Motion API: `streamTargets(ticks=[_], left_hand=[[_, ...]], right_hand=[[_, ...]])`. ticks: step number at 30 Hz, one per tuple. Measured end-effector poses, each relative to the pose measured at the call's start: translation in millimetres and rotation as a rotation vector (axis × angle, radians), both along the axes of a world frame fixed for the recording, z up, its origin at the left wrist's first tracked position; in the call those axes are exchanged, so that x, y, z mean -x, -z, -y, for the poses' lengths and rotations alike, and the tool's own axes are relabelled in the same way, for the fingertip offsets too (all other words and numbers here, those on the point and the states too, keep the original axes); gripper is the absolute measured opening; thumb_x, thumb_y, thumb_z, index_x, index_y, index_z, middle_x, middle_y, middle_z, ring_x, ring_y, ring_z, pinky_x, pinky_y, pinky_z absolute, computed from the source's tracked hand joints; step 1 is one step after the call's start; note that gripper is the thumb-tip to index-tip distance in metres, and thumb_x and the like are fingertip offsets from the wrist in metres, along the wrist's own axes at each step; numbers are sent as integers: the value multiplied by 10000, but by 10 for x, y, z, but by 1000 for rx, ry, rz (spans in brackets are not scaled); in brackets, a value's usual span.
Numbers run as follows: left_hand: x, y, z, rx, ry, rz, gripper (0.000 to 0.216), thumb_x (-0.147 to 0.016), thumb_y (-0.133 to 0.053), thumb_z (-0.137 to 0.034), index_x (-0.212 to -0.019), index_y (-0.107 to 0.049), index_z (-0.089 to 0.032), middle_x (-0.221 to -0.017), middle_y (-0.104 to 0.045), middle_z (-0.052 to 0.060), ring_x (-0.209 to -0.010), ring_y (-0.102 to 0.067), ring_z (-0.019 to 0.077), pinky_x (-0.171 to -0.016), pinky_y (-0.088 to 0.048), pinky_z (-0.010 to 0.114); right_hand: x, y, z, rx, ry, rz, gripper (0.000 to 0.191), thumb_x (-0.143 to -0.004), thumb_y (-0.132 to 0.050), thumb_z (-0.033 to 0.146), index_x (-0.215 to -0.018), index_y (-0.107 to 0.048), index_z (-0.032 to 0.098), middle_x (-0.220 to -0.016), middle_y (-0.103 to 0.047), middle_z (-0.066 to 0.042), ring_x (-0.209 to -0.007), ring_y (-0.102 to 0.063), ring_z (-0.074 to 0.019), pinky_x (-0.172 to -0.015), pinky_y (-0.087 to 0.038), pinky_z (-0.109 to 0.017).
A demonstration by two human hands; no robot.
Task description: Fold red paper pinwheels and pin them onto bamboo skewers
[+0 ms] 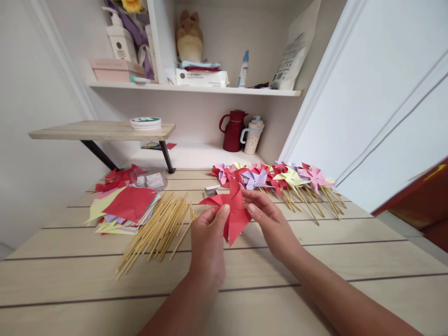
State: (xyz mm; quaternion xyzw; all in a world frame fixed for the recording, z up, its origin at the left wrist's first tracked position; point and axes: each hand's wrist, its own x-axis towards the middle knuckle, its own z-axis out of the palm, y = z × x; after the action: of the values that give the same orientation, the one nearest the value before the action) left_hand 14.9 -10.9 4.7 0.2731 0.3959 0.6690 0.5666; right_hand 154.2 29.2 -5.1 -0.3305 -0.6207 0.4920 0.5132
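A red paper pinwheel [235,215] is held up above the table, its folded blades fanned out around the middle. My left hand [210,233] pinches it from the left, the thumb pressed near its centre. On the other side, my right hand [268,219] grips a right-hand blade between thumb and fingers. Whether a stick is fixed behind the pinwheel is hidden. Close to my left hand lies a heap of thin wooden sticks [159,228]. Beyond my right hand sit several finished pinwheels [290,177] in red, yellow, pink and purple, on sticks.
At the left are stacked coloured paper sheets [128,205] and a clear plastic box [152,179] with white packets. A small raised shelf [101,129] carries a round white tub [145,123]. Behind stand a dark red jug [234,131] and a beige cup [253,135].
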Motion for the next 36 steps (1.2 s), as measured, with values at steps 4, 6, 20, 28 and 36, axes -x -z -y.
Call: streamTargets(ticks=[4, 6, 20, 28, 36], left_hand=[[70, -5, -53, 2, -45, 34, 266, -740, -793, -408, -856, -750, -172, -758, -734, 29, -652, -646, 146, -648, -486, 269], [119, -34, -81, 4, -83, 62, 288, -717, -808, -400, -877, -753, -167, -768, -740, 31, -678, -662, 155, -673, -496, 275], [55, 54, -74, -43, -9, 37, 267, -757, -787, -383, -868, -766, -141, -805, -756, 61, -713, -664, 158, -717, -503, 276], [55, 85, -80, -30, -10, 5, 279, -753, -792, -409, -860, -777, -152, -810, -753, 53, -691, -637, 134, -705, -477, 255], [21, 86, -82, -11, -37, -8, 295, -732, -798, -411, -886, -770, -161, -775, -733, 44, -703, -630, 146, -678, -469, 251]], right_hand=[[4, -18, 35, -325, 59, 151, 665, -824, -752, 377, -1397, -416, 389, -1552, -372, -70, -1365, -462, -304, -1093, -438, -517], [35, -39, 88, -512, 89, 285, 566, -820, -749, 288, -1317, -495, 382, -1590, -278, -43, -1432, -370, -317, -1154, -369, -539], [52, 26, 41, -630, 254, 371, 44, -868, -723, 274, -894, -748, 300, -1409, -475, -60, -1361, -442, -309, -1156, -346, -549], [118, 13, 92, -441, 270, 261, 95, -841, -759, 333, -776, -739, 267, -1284, -559, -69, -1246, -530, -282, -1075, -418, -483], [139, -10, 98, -350, 267, 165, 72, -818, -774, 326, -775, -753, 272, -1262, -560, -65, -1237, -528, -281, -1077, -406, -479]])
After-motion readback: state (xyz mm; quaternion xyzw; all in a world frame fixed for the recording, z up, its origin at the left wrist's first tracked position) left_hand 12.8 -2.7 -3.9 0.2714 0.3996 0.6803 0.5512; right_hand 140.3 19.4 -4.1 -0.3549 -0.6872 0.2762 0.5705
